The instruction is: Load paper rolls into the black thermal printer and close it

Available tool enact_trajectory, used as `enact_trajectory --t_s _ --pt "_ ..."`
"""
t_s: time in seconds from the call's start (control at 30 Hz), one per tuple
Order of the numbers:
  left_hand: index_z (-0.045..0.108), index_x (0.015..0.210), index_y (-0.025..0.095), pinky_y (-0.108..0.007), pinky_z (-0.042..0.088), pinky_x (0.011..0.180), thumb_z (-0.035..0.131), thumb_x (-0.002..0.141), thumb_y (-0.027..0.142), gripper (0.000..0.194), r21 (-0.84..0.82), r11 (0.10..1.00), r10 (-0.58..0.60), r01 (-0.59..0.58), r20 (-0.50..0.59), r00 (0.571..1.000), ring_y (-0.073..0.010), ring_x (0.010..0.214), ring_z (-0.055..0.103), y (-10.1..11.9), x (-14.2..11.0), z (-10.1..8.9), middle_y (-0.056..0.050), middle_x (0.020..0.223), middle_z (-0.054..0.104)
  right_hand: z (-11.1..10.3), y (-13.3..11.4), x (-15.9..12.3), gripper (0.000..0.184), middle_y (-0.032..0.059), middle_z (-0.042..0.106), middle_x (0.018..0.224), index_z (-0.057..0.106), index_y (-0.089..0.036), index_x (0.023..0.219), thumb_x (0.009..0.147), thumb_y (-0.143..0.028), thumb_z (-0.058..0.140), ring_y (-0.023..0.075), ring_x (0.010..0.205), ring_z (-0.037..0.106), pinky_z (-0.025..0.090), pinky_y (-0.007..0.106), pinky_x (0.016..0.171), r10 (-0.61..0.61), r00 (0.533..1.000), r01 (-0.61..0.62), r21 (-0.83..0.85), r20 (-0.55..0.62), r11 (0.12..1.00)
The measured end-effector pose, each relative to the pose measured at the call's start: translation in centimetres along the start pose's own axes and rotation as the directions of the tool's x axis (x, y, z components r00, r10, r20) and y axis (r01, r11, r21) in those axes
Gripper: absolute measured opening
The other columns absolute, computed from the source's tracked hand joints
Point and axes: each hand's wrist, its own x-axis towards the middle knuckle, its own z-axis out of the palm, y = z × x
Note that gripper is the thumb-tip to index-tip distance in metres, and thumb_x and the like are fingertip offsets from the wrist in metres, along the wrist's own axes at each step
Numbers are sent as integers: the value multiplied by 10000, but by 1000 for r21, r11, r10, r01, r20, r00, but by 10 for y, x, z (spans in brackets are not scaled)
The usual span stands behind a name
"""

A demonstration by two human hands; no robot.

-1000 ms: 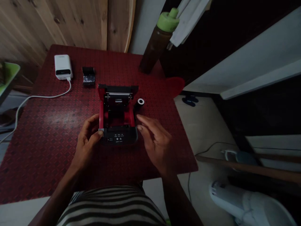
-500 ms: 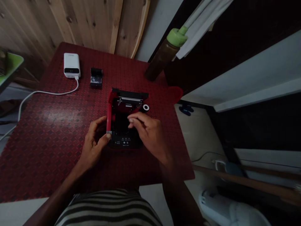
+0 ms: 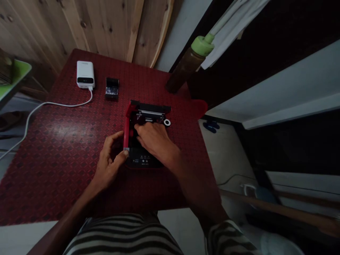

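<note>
A small red and black printer [image 3: 145,158] sits on the table with its lid raised at the back. My left hand [image 3: 107,164] grips its left side, thumb on the front left corner and fingers along the red wall. Inside the printer's open bay is my right hand [image 3: 154,138], palm down. Its fingers are bent and close together near the inner left side. Their tips are partly hidden, and whatever they hold cannot be made out. A white-ended roll [image 3: 167,122] stands just beyond the right hand, by the printer's right side.
On the red patterned table [image 3: 66,170] lie a white power bank [image 3: 85,73] with a plugged-in cable and a black ribbon roll [image 3: 112,88]. A brown bottle [image 3: 186,67] with a green cap stands at the back right. A red rounded object [image 3: 199,108] shows at the right edge.
My right hand has moved left from beside the printer into its open bay, reaching the inner left side. My left hand keeps its hold. The view has shifted, so the table things appear farther right.
</note>
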Motion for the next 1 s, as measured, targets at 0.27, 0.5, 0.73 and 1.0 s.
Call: enact_trajectory --t_s 0.27,0.5,0.73,1.0 --pt "583 1473 220 -534 600 1077 727 971 532 608 2 1000 19 -19 6 1000 -335 1265 742 0 2 0 -143 1421 735 2 10 -43 203 73 845 960 845 -219 1187 1022 -217 727 245 856 777 533 342 732 120 953 -61 214 -277 975" --pt "608 1491 240 -495 602 1036 721 980 525 595 34 999 -22 22 6 1000 -340 1253 747 6 0 -1 -123 1436 744 46 78 -123 245 20 774 1038 849 -308 1123 888 -325 914 200 848 693 543 317 676 398 748 202 754 -531 625" --pt "681 1448 265 -483 614 1037 738 944 542 578 105 994 20 -14 -54 998 -369 1339 701 3 3 -1 -92 1445 754 126 74 -113 222 35 802 1004 835 -245 1087 870 -262 790 191 827 719 579 305 717 500 812 69 900 -301 430" --pt "693 1488 271 -447 598 1055 727 966 555 595 124 992 38 -29 -73 997 -346 1324 718 -3 1 -3 -80 1486 746 137 73 -104 454 70 836 1186 803 -242 1317 888 -127 706 210 984 793 646 361 912 378 864 85 836 -333 542"
